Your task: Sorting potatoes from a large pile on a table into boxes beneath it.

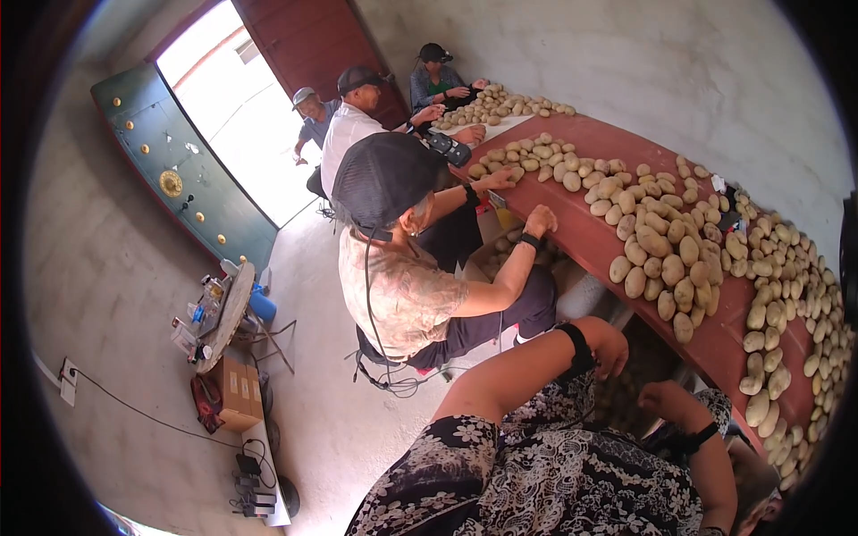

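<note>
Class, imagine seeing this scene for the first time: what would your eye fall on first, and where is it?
Probably the potatoes, heaped along the red table on the right. Next, perhaps, the bright doorway at upper left, with a dark green door beside it. Mid-picture, a co-worker in a black cap sits at the table.

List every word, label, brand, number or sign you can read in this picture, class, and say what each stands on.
There is no text clear enough to read.
Cardboard box: any print is too small.
Items on the small table: too small and blurred.
Dark-and-white item among the potatoes: too blurred.
</note>
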Motion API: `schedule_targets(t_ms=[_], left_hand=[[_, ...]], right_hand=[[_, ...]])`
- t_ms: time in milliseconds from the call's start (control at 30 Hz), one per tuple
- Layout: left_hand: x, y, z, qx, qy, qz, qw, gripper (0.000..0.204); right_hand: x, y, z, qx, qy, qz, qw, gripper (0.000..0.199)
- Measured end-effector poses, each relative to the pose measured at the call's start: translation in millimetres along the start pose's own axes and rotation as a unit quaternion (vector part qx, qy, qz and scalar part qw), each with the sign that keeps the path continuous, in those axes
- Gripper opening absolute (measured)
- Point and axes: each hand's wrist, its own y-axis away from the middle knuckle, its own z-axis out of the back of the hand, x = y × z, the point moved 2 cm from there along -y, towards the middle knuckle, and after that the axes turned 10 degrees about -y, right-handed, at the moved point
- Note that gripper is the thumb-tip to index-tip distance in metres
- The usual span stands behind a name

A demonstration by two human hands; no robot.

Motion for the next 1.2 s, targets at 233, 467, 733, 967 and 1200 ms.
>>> schedule_targets(t_ms=[233, 467, 733, 967, 1200], left_hand=[[-25, 9, 9, -0.027, -0.043, 0.001, 0.999, 0.048], [-36, 16, 18, -0.051, -0.086, -0.015, 0.995, 0.037], [-31, 16, 24, -0.052, -0.057, -0.011, 0.997, 0.034], [-32, 16, 27, -0.053, -0.06, -0.011, 0.997, 0.034], [-32, 13, 27, -0.061, -0.06, -0.026, 0.996, 0.033]], right_hand=[[17, -20, 3, -0.009, -0.002, 0.035, 0.999, 0.017], [25, -41, -6, 0.03, -0.231, -0.011, 0.972, 0.032], [13, -55, -12, 0.047, -0.211, -0.085, 0.973, 0.033], [15, -57, -15, 0.043, -0.243, -0.081, 0.966, 0.031], [21, -54, -14, 0.033, -0.257, -0.077, 0.963, 0.028]])
